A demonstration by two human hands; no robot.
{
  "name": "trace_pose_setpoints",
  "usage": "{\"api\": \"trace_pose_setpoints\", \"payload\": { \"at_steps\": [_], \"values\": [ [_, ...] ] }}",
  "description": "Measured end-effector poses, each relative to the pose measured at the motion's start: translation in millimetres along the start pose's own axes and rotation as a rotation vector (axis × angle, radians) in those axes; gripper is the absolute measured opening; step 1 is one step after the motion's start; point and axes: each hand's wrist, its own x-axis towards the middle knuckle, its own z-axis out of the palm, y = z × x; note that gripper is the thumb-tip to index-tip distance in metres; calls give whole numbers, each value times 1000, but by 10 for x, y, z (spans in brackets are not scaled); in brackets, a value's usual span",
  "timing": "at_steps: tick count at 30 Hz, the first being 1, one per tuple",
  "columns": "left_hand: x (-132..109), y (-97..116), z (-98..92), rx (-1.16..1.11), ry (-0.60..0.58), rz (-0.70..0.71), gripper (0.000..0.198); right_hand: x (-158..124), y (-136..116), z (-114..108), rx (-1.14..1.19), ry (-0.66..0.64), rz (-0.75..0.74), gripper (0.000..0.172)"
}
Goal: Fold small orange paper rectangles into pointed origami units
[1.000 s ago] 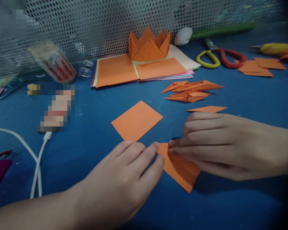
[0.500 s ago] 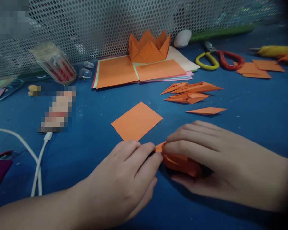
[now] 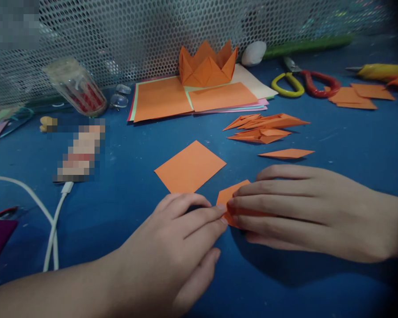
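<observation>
A small orange paper piece (image 3: 228,195) lies on the blue table (image 3: 126,207) in front of me, mostly covered by my right hand (image 3: 305,210). That hand's fingers lie close together, flat across the folded paper, with the thumb tucked under it. My left hand (image 3: 182,243) meets it from the left, its fingertips pinching the paper's left corner. Just behind the hands lies a flat orange square (image 3: 189,168).
Folded orange points sit in a pile (image 3: 262,128), with one single piece (image 3: 287,153) nearer. At the back are an orange paper crown (image 3: 207,64) on a stack of coloured sheets (image 3: 159,97), scissors (image 3: 301,81), a jar (image 3: 76,86) and a mesh wall. A white cable (image 3: 53,225) lies left.
The right hand lifted and folded the orange piece over, then pressed it flat again. The paper now shows smaller. My left hand stayed at its left corner.
</observation>
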Motion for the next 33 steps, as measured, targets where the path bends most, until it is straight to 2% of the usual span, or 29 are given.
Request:
{"api": "trace_pose_setpoints", "payload": {
  "at_steps": [3, 5, 10, 15, 21, 25, 28, 33],
  "values": [
    [15, -8, 9, -47, 23, -38, 32, 7, -72, 40, -21, 43, 31, 37],
    [16, -17, 16, -25, 31, -12, 32, 6, -91, 48, -42, 70, 53, 37],
    [12, -18, 12, 145, 4, 77, 38, -27, -50, 39, -45, 11, -8, 39],
    [11, -20, 39, 274, 68, 130, 39, -19, -36, 44, -49, 38, 9, 39],
    [17, -25, 72, 254, 111, 147, 36, -8, -89, 90, -52, 41, 22, 40],
    [35, -1, 59, 194, 140, 90, 41, 5, -103, 161, -21, 111, 78, 35],
    [38, 9, 25, 180, 128, 57, 40, 35, -118, 172, 52, 105, 136, 27],
    [41, -42, 15, 231, 109, 142, 33, 94, -185, 165, 263, 112, 390, 25]
  ]
}}
